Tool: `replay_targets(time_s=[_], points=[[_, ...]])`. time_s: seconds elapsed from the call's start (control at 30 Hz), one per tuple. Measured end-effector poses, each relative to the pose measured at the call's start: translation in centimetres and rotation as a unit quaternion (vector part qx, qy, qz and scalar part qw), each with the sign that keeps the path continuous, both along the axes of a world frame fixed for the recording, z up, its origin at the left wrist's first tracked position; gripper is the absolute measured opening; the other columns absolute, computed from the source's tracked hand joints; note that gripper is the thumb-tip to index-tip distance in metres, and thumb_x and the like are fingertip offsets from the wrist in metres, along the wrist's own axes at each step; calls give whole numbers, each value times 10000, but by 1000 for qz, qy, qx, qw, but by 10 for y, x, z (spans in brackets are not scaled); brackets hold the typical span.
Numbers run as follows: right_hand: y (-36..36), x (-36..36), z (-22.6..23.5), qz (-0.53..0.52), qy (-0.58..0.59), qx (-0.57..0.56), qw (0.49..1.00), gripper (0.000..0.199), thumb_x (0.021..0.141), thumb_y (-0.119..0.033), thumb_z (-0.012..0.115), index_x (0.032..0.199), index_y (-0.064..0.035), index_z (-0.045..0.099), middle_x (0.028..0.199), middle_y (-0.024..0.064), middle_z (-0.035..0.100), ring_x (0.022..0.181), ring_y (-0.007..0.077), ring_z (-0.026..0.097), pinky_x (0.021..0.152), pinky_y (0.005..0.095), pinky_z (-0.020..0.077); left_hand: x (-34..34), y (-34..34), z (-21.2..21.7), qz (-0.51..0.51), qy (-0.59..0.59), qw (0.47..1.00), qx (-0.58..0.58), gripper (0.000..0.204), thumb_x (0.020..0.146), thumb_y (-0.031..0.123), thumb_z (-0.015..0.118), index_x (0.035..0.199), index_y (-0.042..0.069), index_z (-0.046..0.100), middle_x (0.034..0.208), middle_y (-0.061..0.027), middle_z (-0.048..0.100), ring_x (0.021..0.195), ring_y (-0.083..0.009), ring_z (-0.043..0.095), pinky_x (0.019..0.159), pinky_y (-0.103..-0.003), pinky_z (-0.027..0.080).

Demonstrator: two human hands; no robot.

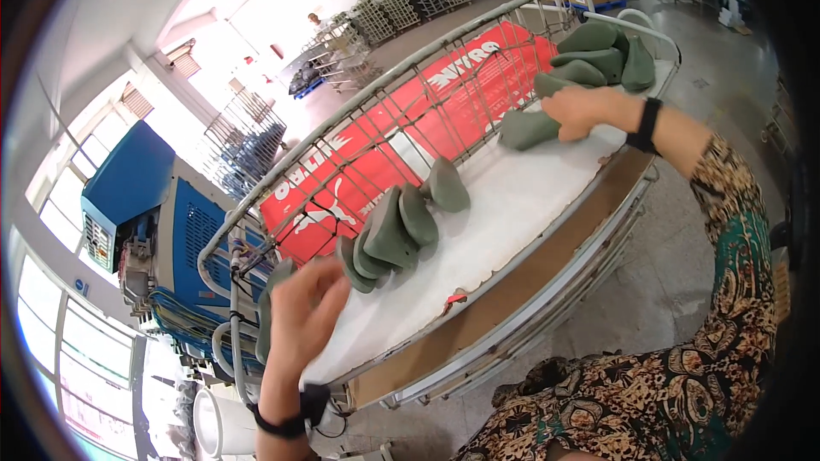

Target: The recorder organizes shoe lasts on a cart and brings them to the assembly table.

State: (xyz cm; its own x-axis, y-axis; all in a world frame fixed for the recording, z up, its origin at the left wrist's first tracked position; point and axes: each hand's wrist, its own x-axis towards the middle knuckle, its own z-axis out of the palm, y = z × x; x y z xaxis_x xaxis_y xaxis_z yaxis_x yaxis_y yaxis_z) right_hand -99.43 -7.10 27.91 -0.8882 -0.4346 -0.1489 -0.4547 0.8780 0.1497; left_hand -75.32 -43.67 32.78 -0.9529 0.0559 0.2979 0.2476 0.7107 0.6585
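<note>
My right hand (582,111) reaches to the far right part of a white board (504,220). Its fingers are closed on the near end of an olive-green moulded piece (523,130), curved and smooth like a shoe part. My left hand (306,318) hovers at the left end, fingers bent and apart, with nothing visible in it. Just beyond it leans another green piece (266,307), partly hidden by the hand. To its right stands a row of similar green pieces (389,235), overlapping, with one piece (448,185) slightly apart. More green pieces (589,58) are heaped at the far right.
The board lies on a wheeled rack with a wire-mesh side (401,102), backed by a red printed sheet (470,77). A brown lower shelf (512,282) runs beneath. Behind the rack's left end is a blue machine (184,213). A white bin (224,423) stands at the lower left.
</note>
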Motion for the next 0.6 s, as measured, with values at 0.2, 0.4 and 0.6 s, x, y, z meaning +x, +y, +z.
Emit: replay_targets(time_s=[0.2,0.4,0.6], points=[[13,110,22,109,95,-139,980,297,690,-198,612,828,18,464,701,231,563,721,407,542,660,459,414,-96,-7,-35,20,-125,922,-365,375,756,245,607,1017,-17,544,787,-144,587,800,-163,586,644,-289,456],[43,169,27,9,91,-206,974,292,701,-205,610,782,23,447,652,230,548,709,415,545,629,439,418,-123,25,-24,-43,-345,933,-94,574,754,280,612,1203,35,352,964,-161,556,841,-228,592,537,-317,499],[62,194,-28,-64,33,-486,871,328,723,-231,598,894,25,486,767,194,562,738,307,559,633,367,416,-126,2,-54,18,-344,929,133,380,784,118,509,1145,69,399,962,-95,553,724,-194,579,501,-330,490]])
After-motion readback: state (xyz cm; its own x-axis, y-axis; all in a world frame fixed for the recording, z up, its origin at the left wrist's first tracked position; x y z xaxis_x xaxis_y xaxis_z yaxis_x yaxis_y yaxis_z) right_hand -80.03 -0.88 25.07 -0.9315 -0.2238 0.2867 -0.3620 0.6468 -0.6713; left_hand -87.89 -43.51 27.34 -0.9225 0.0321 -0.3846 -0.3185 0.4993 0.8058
